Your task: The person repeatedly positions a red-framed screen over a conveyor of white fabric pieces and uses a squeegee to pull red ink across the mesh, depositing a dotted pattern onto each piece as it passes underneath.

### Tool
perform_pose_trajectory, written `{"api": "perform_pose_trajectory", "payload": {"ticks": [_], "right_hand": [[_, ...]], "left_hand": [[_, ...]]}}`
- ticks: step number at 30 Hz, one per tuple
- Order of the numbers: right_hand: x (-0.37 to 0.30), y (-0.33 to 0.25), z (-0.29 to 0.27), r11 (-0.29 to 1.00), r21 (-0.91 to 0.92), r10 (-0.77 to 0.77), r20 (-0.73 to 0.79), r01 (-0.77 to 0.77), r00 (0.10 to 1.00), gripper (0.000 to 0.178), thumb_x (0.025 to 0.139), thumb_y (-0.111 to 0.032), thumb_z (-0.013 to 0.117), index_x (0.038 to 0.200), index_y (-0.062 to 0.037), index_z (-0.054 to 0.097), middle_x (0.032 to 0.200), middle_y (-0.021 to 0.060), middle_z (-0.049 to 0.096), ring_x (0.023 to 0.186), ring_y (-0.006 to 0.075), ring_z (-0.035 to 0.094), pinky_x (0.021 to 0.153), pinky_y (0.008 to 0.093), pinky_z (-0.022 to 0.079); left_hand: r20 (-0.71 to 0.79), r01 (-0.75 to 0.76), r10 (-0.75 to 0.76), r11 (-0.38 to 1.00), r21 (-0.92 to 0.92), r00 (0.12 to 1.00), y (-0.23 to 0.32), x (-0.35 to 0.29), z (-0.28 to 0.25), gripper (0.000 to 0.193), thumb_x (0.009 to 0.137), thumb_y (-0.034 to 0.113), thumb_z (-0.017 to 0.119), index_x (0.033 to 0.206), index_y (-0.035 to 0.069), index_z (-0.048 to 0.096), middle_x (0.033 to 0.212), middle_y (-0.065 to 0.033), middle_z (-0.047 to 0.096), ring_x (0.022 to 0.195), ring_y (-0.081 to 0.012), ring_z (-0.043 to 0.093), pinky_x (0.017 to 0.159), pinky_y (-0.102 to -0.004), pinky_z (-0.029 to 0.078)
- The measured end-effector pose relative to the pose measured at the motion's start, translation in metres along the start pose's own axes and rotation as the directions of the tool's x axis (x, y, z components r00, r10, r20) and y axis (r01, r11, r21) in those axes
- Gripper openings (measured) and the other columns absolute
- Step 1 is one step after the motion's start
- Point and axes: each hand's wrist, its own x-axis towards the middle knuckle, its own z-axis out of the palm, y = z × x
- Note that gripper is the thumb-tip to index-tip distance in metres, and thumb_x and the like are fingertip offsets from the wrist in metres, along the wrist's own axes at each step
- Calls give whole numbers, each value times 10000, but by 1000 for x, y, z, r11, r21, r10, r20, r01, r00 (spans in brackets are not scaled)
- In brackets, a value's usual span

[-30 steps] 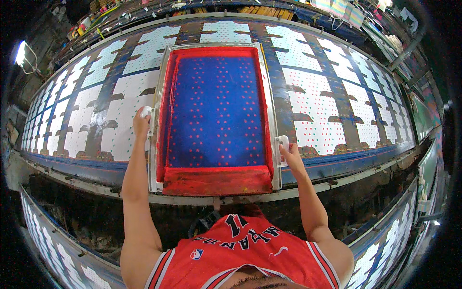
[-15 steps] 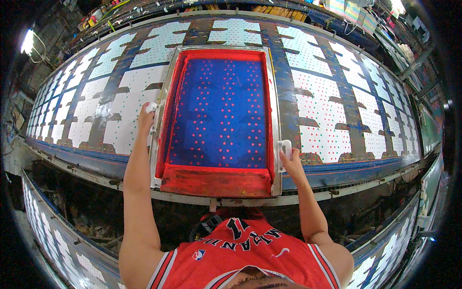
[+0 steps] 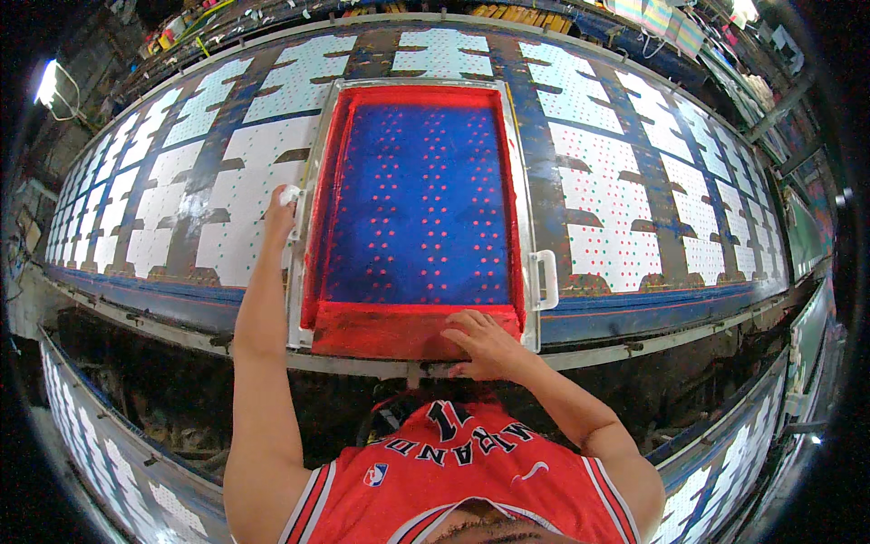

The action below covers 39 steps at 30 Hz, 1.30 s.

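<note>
A screen-printing frame (image 3: 523, 199) lies on the long table in front of me, with a blue mesh (image 3: 408, 208) showing rows of red dots and red ink around its inner edges. My left hand (image 3: 280, 215) is closed around the white left handle (image 3: 294, 193). Across the near end of the frame rests a wide, red-coated squeegee (image 3: 381, 334). Over its right part is my right hand (image 3: 487, 346), fingers apart, thumb toward the near edge; whether it touches the squeegee I cannot tell. The white right handle (image 3: 547, 279) has no hand on it.
White printed sheets with red and green dots (image 3: 609, 213) lie in rows on both sides and behind the frame. A rail (image 3: 634, 346) runs along the table's near edge. Another table with sheets (image 3: 127, 471) stands behind me at lower left. A lamp (image 3: 47, 83) glows at far left.
My right hand has let go of the right handle and moved left and nearer, over the squeegee. My left hand stays on its handle.
</note>
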Motion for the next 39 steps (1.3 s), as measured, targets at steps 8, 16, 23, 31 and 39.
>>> {"api": "perform_pose_trajectory", "payload": {"ticks": [8, 16, 23, 31, 39], "right_hand": [[27, -35, 28, 936, -347, -11, 131, 57, 991, 561, 781, -174, 727, 1296, -32, 557, 1226, 191, 577, 1128, 359, 595, 950, 449, 536], [60, -43, 21, 929, -295, 222, -43, -225, 974, 481, 760, -156, 660, 1218, -14, 615, 1107, 193, 692, 1006, 349, 686, 858, 481, 553], [99, -48, 40, 843, -342, 377, -174, -415, 910, 291, 742, -176, 655, 1019, -103, 709, 878, 157, 729, 832, 367, 712, 732, 518, 555], [92, -67, 34, 796, -420, 486, 13, -436, 874, 317, 705, -184, 675, 1014, -128, 716, 850, 143, 732, 787, 351, 710, 679, 488, 548], [124, -49, 74, 821, -394, 326, -271, -413, 906, 256, 702, -191, 680, 912, -59, 616, 917, 121, 702, 852, 302, 712, 694, 456, 577]], "left_hand": [[-20, -51, 50, 998, -31, 999, -12, 9, 4, 499, 937, 129, 610, 1417, 200, 496, 1158, -233, 696, 1047, -420, 675, 886, -489, 511], [-40, -134, 135, 991, 21, 990, -7, 1, -1, 509, 947, 231, 570, 1446, 213, 469, 1194, -265, 681, 1122, -451, 644, 953, -519, 486], [-22, -97, 96, 995, -27, 995, -2, -5, -3, 488, 964, 229, 542, 1446, 214, 467, 1185, -265, 683, 1115, -460, 642, 943, -525, 485], [3, -88, 89, 995, -37, 996, -2, -4, -4, 497, 962, 228, 538, 1453, 209, 461, 1210, -271, 672, 1120, -458, 639, 954, -512, 482], [26, -69, 71, 996, -63, 997, 0, -5, -6, 486, 988, 227, 471, 1472, 194, 454, 1162, -254, 687, 1007, -402, 692, 858, -492, 521]]}}
